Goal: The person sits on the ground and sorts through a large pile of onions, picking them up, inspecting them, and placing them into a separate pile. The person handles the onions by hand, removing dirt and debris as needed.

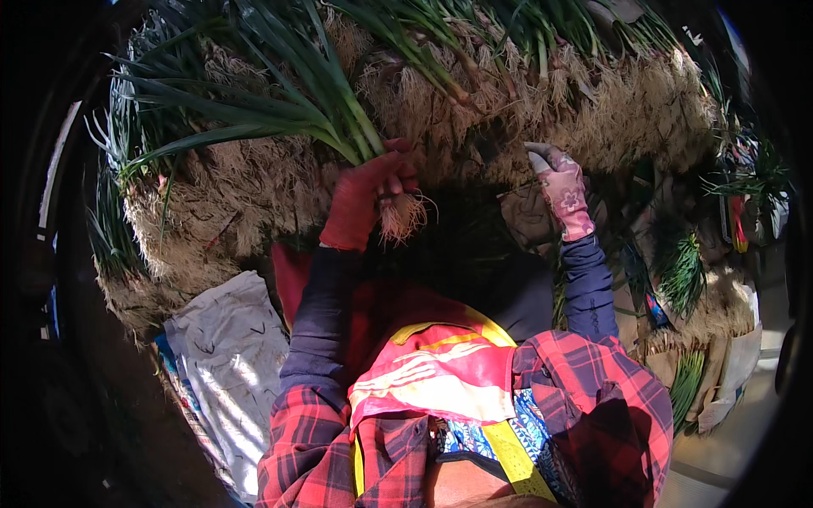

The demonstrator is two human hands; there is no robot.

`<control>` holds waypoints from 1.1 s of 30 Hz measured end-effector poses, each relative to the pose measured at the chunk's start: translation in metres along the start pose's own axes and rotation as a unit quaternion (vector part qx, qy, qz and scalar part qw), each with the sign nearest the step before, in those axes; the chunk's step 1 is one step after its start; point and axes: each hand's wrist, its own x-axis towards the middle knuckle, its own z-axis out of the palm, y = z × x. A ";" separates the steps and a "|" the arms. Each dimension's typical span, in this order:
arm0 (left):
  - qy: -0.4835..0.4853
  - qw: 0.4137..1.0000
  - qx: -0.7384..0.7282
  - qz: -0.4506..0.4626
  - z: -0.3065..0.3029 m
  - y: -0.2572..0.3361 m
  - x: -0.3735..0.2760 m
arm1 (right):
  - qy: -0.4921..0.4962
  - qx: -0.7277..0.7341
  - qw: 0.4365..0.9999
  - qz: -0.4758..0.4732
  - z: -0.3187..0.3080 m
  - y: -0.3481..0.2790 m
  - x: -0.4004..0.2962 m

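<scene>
My left hand (371, 193), in a red glove, is closed around the lower stalks of a bunch of spring onions (352, 124). The pale bulbs and stringy roots stick out below the fist, and the green leaves fan up and to the left. My right hand (562, 184), in a pink flowered glove with pale fingertips, is raised beside the root side of the large onion pile (610, 120). Its thumb and fingers are bent close together; whether anything thin is between them cannot be told.
More onions with matted roots (222, 190) are stacked at the left, above a white sack (235, 355). Brown paper (527, 213) lies under the pile near my right hand. At the right are a small green bundle (683, 273) and further onions with paper wrapping (730, 374).
</scene>
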 end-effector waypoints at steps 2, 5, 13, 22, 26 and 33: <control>-0.007 1.000 0.000 0.006 -0.006 -0.004 0.009 | -0.035 0.017 0.996 -0.083 0.028 -0.037 0.038; 0.022 1.000 -0.008 -0.007 -0.003 0.005 -0.001 | 0.001 -0.231 0.960 -0.159 0.071 -0.058 0.091; 0.006 1.000 0.005 0.014 -0.015 0.015 -0.011 | -0.012 0.203 0.972 -0.115 0.045 -0.046 0.131; 0.007 1.000 -0.020 -0.008 -0.018 0.012 -0.002 | 0.102 0.245 0.963 -0.036 0.019 -0.052 0.149; 0.012 0.993 -0.121 0.015 -0.012 -0.001 0.007 | 0.010 0.385 0.921 0.059 0.046 -0.064 0.078; 0.004 0.999 0.031 -0.023 -0.005 -0.010 0.009 | -0.159 0.212 0.964 0.006 0.121 -0.045 -0.021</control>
